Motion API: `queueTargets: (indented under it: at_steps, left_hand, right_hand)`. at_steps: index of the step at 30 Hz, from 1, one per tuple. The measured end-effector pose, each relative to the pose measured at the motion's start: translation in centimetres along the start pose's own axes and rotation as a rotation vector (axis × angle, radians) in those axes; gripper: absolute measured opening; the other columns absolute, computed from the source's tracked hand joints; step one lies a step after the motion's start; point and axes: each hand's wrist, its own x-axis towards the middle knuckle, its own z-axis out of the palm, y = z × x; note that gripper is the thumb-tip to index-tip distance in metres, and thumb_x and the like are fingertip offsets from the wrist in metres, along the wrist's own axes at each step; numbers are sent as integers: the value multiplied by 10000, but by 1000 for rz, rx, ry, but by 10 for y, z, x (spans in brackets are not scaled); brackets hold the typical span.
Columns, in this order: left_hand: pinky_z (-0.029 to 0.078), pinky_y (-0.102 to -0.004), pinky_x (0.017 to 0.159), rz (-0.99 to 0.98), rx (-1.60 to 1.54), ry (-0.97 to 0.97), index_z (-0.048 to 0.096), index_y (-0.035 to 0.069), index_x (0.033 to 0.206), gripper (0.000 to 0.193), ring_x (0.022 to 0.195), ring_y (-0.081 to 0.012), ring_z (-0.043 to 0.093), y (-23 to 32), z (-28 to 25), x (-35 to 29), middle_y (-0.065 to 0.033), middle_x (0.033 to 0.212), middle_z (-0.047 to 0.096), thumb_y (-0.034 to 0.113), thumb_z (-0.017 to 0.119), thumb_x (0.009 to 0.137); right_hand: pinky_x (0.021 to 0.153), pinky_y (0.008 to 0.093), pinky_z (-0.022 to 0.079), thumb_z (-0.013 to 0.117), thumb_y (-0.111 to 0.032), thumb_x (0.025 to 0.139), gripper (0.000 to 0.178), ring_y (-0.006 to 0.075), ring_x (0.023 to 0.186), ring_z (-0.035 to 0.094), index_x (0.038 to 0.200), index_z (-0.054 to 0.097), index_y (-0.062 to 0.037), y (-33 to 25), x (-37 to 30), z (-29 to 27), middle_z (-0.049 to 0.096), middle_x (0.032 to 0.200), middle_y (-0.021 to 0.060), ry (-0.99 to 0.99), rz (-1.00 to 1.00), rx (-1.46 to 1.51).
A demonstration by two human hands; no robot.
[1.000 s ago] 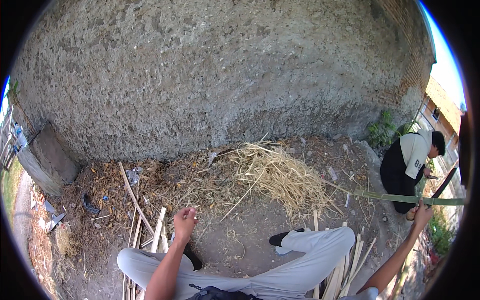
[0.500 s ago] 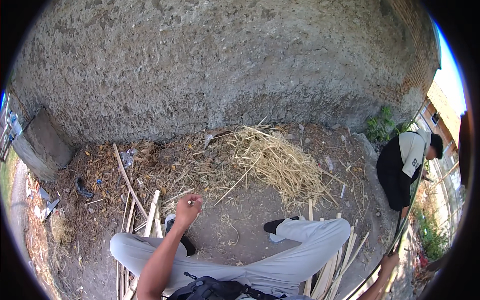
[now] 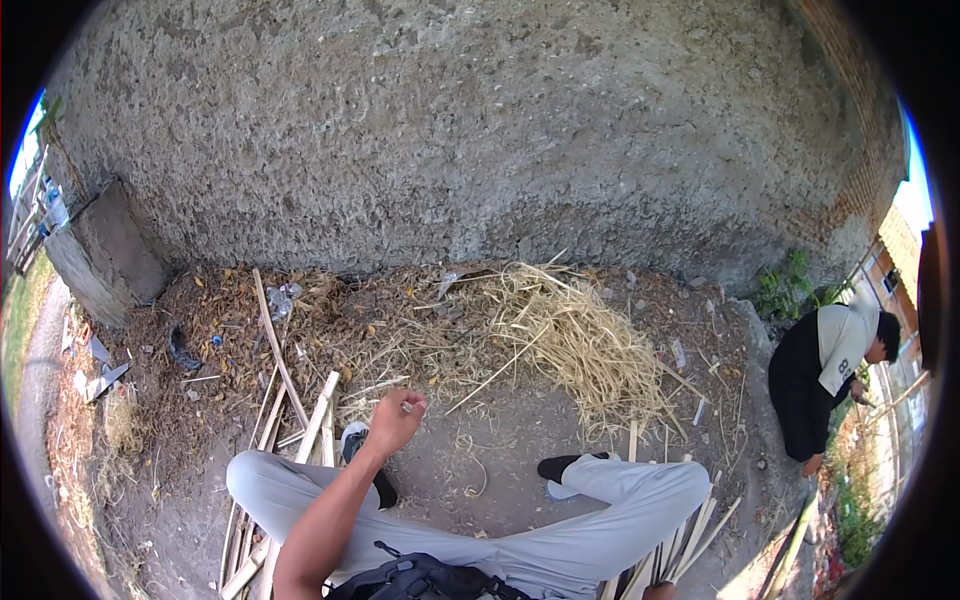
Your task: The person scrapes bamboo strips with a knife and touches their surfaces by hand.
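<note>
My left hand (image 3: 396, 421) is raised in front of my left knee with its fingers curled in. Whatever it may hold is too small to make out. At the bottom edge only a bit of my right hand (image 3: 660, 591) shows, beside pale split bamboo strips (image 3: 697, 540) lying past my right leg; its fingers are hidden. More bamboo strips (image 3: 318, 418) lie by my left leg and foot. A heap of thin straw-coloured shavings (image 3: 585, 350) rests on the ground ahead.
A rough wall (image 3: 450, 150) rises behind the heap. A stone block (image 3: 108, 255) with a plastic bottle (image 3: 56, 203) stands at far left. On the right a co-worker (image 3: 815, 370) bends over near green bamboo (image 3: 795, 535). Dry leaves and litter cover the ground by the wall.
My right hand has moved from the green bamboo at lower right to the bottom edge near the pale strips. My left hand has shifted slightly right. The view has turned a little.
</note>
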Motion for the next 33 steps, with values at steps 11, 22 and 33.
queueTargets:
  at_steps: [11, 22, 33]
  left_hand:
    - [263, -221, 378, -27, 10, 366, 610, -24, 670, 349, 422, -23, 400, 83, -124, -27, 7, 503, 528, 255, 696, 861]
    - [327, -261, 535, -316, 260, 1063, 622, 4, 804, 397, 553, -93, 406, -99, -264, -151, 23, 602, 484, 389, 590, 900]
    - [467, -412, 868, -1089, 476, 163, 486, -13, 1202, 639, 997, -352, 595, -310, -163, -412, -259, 1033, 613, 319, 728, 713]
  right_hand:
    - [679, 458, 518, 584, -320, 848, 358, 370, 792, 659, 895, 677, 23, 17, -67, 6, 666, 829, 239, 261, -37, 125]
    - [725, 498, 493, 664, -295, 756, 347, 403, 759, 641, 810, 658, 47, -6, 76, 14, 662, 781, 228, 779, 167, 386]
    - [642, 457, 535, 636, -436, 701, 504, 330, 676, 648, 891, 698, 27, -52, 133, 6, 684, 798, 174, 383, 480, 664]
